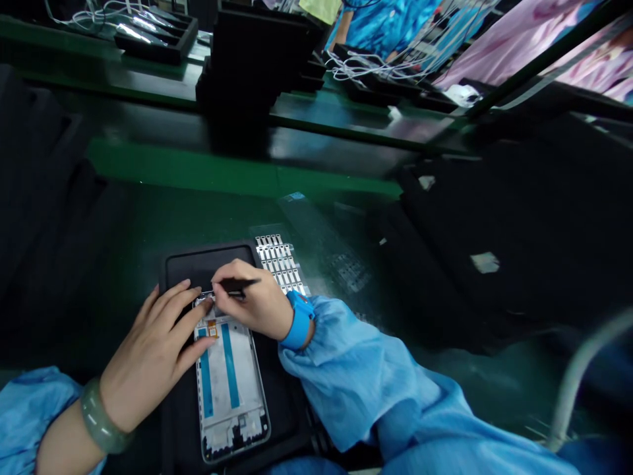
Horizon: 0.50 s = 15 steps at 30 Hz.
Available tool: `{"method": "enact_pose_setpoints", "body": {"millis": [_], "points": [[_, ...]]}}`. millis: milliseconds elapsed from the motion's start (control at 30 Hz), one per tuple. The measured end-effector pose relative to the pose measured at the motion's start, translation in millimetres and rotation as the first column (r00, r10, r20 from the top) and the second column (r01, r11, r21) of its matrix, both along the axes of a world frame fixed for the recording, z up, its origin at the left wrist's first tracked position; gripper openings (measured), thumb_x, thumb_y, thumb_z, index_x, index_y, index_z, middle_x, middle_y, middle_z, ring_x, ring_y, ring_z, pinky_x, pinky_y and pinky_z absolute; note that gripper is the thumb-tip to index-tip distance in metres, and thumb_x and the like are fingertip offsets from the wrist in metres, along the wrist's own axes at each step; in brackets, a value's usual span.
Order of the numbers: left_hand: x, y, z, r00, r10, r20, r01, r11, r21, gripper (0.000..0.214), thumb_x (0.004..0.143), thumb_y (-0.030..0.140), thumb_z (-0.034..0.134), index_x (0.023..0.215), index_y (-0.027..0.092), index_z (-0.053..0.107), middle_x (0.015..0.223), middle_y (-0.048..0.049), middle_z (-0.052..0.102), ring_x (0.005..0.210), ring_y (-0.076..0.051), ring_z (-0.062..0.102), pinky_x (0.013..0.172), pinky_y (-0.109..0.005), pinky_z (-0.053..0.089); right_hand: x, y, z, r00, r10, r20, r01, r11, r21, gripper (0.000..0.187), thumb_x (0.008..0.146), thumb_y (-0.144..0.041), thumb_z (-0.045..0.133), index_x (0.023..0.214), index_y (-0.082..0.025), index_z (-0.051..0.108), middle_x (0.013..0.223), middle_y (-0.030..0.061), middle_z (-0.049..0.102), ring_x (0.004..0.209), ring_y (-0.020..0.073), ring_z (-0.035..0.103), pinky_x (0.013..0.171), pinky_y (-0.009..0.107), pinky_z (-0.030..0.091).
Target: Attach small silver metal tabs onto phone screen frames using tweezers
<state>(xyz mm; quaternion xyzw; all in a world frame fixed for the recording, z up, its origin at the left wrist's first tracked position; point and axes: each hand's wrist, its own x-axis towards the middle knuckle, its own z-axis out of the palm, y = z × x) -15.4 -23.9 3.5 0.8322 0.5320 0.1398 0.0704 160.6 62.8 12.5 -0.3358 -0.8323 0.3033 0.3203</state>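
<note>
A phone frame [242, 389] with two blue adhesive strips lies in a black tray [212, 260] on the green table. My left hand [158, 336] rests over its upper left edge, fingers spread and fingertips touching the frame near an orange flex cable [212, 328]. A thin black tool, perhaps tweezers [240, 284], is pinched in my right hand [254, 303]; its working tip is hidden by the fingers at the top of the frame. Just beyond my right hand lies a sheet of small metallic stickers [279, 260].
Clear plastic sheets [321, 231] lie on the table right of the sticker sheet. Stacked black trays [519, 231] stand at the right, dark stacks at the left. A shelf [341, 138] behind holds black trays [262, 59] and white cables [366, 66]. People in blue and pink clothing are beyond.
</note>
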Motion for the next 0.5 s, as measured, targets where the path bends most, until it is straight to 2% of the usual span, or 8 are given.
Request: {"method": "enact_pose_setpoints", "body": {"millis": [100, 167, 267, 500], "points": [[0.2, -0.6, 0.2, 1.000, 0.001, 0.002, -0.001, 1.000, -0.010, 0.042, 0.086, 0.040, 0.048, 0.125, 0.024, 0.046, 0.128, -0.0074, 0.050, 0.126, -0.027, 0.037, 0.101, -0.052, 0.034, 2.3, 3.5, -0.1, 0.996, -0.045, -0.082, 0.030, 0.984, -0.175, 0.010, 0.083, -0.027, 0.052, 0.088, -0.018, 0.053, 0.079, 0.0021, 0.063, 0.070, 0.0115, 0.062, 0.065, 0.022, 0.051], [0.1, -0.9, 0.3, 1.000, -0.001, 0.004, 0.001, 1.000, -0.007, 0.042, 0.086, 0.040, 0.048, 0.126, 0.024, 0.045, 0.129, -0.0074, 0.049, 0.126, -0.027, 0.037, 0.101, -0.052, 0.034, 2.9, 4.4, -0.4, 0.994, -0.027, -0.106, 0.003, 0.976, -0.220, 0.011, 0.083, -0.027, 0.053, 0.088, -0.018, 0.054, 0.081, 0.0023, 0.062, 0.069, 0.0111, 0.062, 0.065, 0.022, 0.052], [-0.2, -1.1, 0.3, 1.000, -0.007, -0.006, 0.007, 1.000, 0.002, 0.042, 0.086, 0.039, 0.047, 0.126, 0.024, 0.045, 0.130, -0.0077, 0.048, 0.126, -0.027, 0.037, 0.101, -0.052, 0.034, 2.5, 3.8, -1.0, 0.992, 0.004, -0.128, -0.032, 0.975, -0.221, 0.011, 0.083, -0.027, 0.053, 0.088, -0.017, 0.056, 0.084, 0.0034, 0.062, 0.071, 0.0106, 0.063, 0.066, 0.021, 0.053], [-0.1, -1.0, -0.5, 1.000, -0.005, -0.028, 0.005, 1.000, 0.008, 0.042, 0.087, 0.039, 0.046, 0.126, 0.024, 0.044, 0.130, -0.0072, 0.047, 0.127, -0.026, 0.035, 0.101, -0.052, 0.035, 1.3, 3.2, -3.3, 0.990, -0.007, -0.139, -0.014, 0.989, -0.147, 0.013, 0.083, -0.027, 0.055, 0.088, -0.015, 0.056, 0.083, 0.0029, 0.062, 0.069, 0.0098, 0.063, 0.063, 0.020, 0.054]]}}
